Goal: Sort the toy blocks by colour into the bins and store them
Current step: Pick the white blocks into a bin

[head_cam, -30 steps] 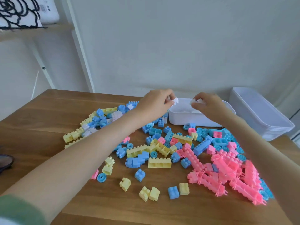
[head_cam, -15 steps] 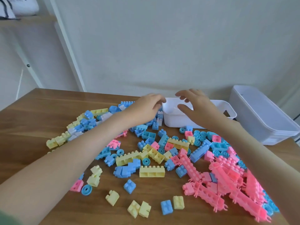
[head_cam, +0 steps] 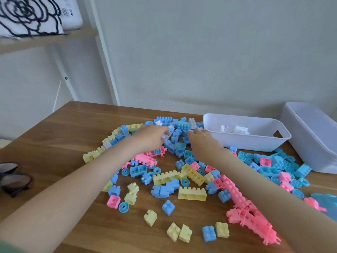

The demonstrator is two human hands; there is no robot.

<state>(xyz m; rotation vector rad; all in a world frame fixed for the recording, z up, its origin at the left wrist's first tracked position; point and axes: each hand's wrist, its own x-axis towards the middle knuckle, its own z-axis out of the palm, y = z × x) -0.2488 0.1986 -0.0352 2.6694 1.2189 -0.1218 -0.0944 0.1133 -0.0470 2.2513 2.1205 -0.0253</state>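
Toy blocks point(head_cam: 192, 193) in blue, yellow, pink and white lie scattered over most of the wooden tabletop point(head_cam: 73, 134). The left hand point(head_cam: 151, 137) reaches to the far middle of the spread, its fingers curled around a white block point(head_cam: 165, 137) that shows at the fingertips. The right hand point(head_cam: 202, 141) is just to the right of it, palm down, with its fingertips dipped into the blue pile point(head_cam: 175, 125) at the far edge of the spread; I cannot tell whether it is grasping anything there. Just right of the right hand stands a white bin point(head_cam: 246, 143) with a cut-out handle at its right end, and a few white pieces point(head_cam: 235, 129) lie inside it. A second, larger bin point(head_cam: 310, 143) sits to its right, at the frame edge. A row of yellow blocks point(head_cam: 102, 150) runs along the left of the spread, long pink pieces point(head_cam: 251, 216) lie near and to the right under the right forearm, and blue wheels point(head_cam: 284, 161) cluster in front of the bins. A pair of dark glasses point(head_cam: 12, 178) rests on the left edge of the tabletop. A patterned cushion point(head_cam: 27, 15) sits on a shelf at the far left.
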